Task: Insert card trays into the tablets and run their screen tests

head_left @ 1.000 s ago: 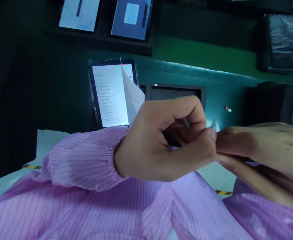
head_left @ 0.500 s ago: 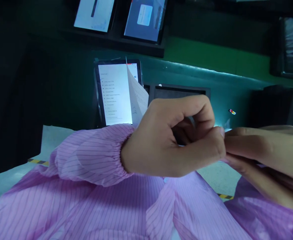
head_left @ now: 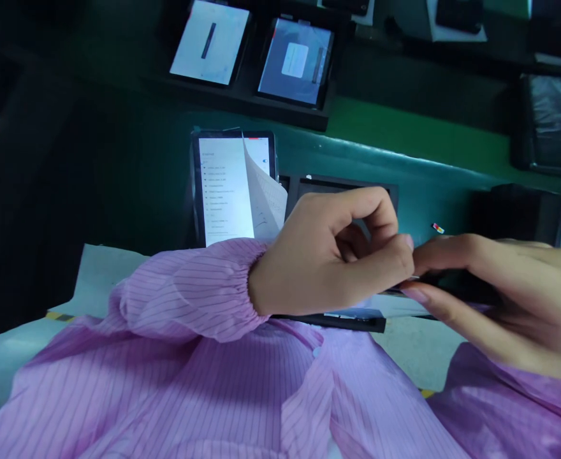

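Observation:
My left hand (head_left: 338, 255) is bent over in the middle, thumb and forefinger pinched together at its right end. My right hand (head_left: 491, 287) meets it from the right, its finger and thumb closing on the same spot. A thin pale sliver (head_left: 415, 277) shows between the right fingertips; its kind is too small to tell. Whatever the left pinch holds is hidden. Below my left hand, the edge of a dark flat device (head_left: 357, 321) shows near my striped sleeve and smock.
A lit tablet (head_left: 225, 191) with a list lies on the green bench, a curled paper sheet (head_left: 268, 197) over its right side. Behind are two lit tablets (head_left: 210, 44) (head_left: 296, 64) in a black tray. A small colourful piece (head_left: 438, 227) lies beyond my right hand.
The view has shifted, showing more of the bench's far side. Both hands sit slightly further left, and my right finger and thumb have parted more. The dark device edge below has come into view.

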A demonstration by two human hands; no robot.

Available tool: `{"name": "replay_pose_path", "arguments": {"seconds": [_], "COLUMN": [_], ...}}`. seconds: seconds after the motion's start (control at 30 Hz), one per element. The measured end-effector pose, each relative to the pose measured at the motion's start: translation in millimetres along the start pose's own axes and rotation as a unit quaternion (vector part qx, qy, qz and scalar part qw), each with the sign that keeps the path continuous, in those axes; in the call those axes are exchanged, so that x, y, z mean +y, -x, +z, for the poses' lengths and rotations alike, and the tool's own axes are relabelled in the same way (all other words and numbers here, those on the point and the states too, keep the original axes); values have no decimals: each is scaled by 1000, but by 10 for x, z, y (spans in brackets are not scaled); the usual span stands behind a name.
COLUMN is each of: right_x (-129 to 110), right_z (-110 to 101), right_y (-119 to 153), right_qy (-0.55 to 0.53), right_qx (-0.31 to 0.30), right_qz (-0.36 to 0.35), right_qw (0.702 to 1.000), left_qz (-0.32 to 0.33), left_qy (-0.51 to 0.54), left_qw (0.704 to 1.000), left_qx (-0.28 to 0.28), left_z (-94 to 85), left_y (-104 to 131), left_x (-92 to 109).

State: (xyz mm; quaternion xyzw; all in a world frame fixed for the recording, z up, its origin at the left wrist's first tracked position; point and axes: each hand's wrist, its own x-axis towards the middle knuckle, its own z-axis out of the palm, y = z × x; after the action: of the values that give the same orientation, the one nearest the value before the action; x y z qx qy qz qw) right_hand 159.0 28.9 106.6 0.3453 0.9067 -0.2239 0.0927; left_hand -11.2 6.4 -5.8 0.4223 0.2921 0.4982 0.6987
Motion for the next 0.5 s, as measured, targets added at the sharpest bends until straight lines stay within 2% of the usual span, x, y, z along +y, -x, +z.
{"name": "replay_pose_path", "arguments": {"seconds": [0.27, 0.5], "right_x": [33, -32], "right_z": [52, 83], "right_y": [-105, -115], "right_qy": [-8, -10], "right_qx": [-4, -8], "right_qz": [8, 13], "right_qw": [1000, 1000], "left_qz": [-2, 7], "left_qy": [37, 53], "left_qw": [999, 999], "left_qx": [9, 1], "left_z": [-47, -71], "left_y": [-17, 24], "left_x": [-103, -71]}}
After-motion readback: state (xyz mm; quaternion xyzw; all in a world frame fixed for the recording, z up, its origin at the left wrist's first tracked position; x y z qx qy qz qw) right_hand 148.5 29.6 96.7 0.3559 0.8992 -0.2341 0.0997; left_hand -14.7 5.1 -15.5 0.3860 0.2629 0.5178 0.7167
